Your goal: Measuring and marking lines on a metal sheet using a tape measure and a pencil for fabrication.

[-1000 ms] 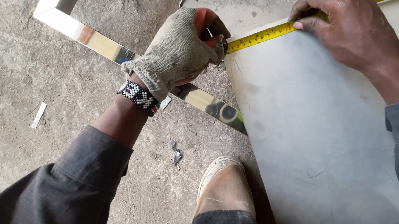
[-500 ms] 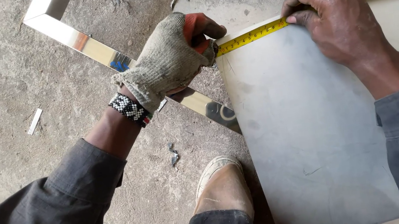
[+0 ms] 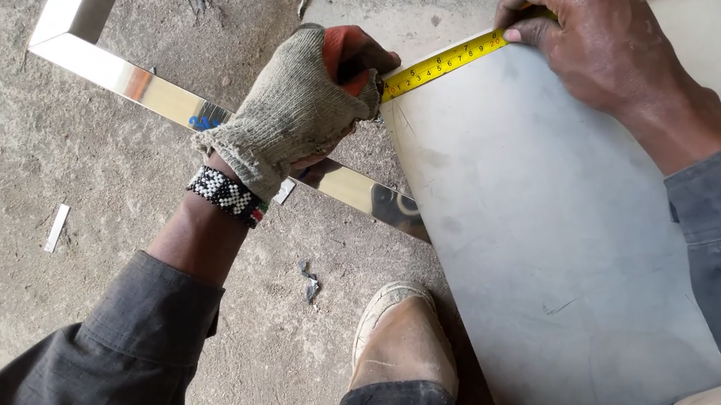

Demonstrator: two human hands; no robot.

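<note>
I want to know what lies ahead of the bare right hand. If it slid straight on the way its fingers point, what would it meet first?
The right hand points left along the yellow tape measure. Sliding that way over the grey sheet, it would likely meet the gloved left hand holding the tape's end at the sheet's corner.

One head-worn camera looks steeply down from close above the hands. It faces the floor (image 3: 13, 138), with the sheet (image 3: 562, 231) on the right, the shoe (image 3: 398, 338) near, and the scrap far at the top edge.
</note>
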